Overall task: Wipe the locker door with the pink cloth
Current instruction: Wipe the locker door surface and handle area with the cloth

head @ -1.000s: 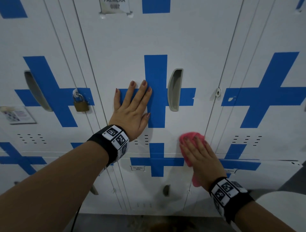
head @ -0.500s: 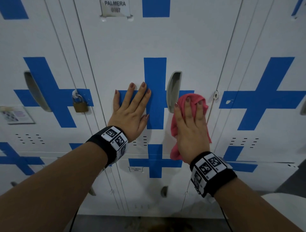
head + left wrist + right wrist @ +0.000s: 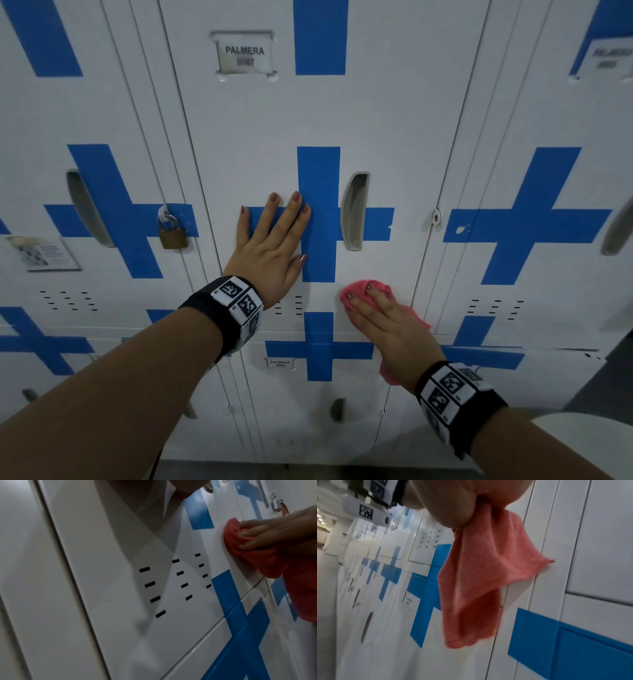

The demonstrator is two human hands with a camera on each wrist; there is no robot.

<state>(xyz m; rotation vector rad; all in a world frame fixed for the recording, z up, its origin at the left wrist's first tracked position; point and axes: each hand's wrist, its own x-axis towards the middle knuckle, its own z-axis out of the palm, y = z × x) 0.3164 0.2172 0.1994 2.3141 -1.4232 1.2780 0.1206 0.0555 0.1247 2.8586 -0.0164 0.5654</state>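
The white locker door [image 3: 342,113] with a blue cross fills the middle of the head view. My left hand [image 3: 274,240] lies flat on it, fingers straight, over the cross's left arm. Low on the door, right of the cross's foot, my right hand [image 3: 380,318] presses the pink cloth [image 3: 359,287] against the metal with straight fingers. The left wrist view shows those fingers [image 3: 267,534] flat on the bunched cloth [image 3: 240,545]. In the right wrist view the cloth's loose tail [image 3: 484,574] hangs from under the palm [image 3: 453,500].
A recessed grey handle [image 3: 354,210] sits right of the cross's upright. A name label [image 3: 245,54] is at the door's top. Vent slots [image 3: 291,305] are near my left wrist. The left neighbour locker carries a brass padlock [image 3: 173,233]. More lockers stand below and to both sides.
My right hand carried the cloth up beside the handle, then slid it back down to the door's lower part. The left hand stayed in place.
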